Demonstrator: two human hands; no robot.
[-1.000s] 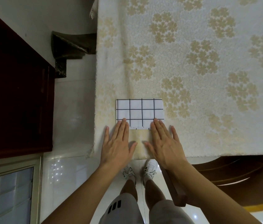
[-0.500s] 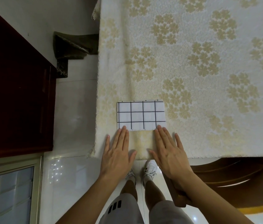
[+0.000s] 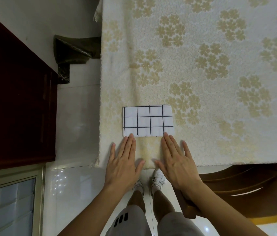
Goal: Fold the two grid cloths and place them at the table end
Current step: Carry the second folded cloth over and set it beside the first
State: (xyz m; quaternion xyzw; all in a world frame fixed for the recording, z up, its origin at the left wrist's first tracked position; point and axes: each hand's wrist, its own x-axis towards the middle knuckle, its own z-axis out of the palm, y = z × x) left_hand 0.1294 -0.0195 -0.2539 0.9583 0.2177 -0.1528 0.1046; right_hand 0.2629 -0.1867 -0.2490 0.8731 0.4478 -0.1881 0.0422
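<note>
Both flat hands slid back; folded cloth lies long-axis left-right.

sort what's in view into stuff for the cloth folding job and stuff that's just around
For the job:
folded grid cloth
left hand
right hand
floral tablecloth on the table

Just around:
dark wood cabinet
wooden chair

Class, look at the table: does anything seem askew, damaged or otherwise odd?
Nothing looks damaged or spilled. The folded grid cloth lies flat and square near the table corner. One oddity: the task names two grid cloths, but only one folded bundle shows. Both hands lie flat at its near edge.
</note>
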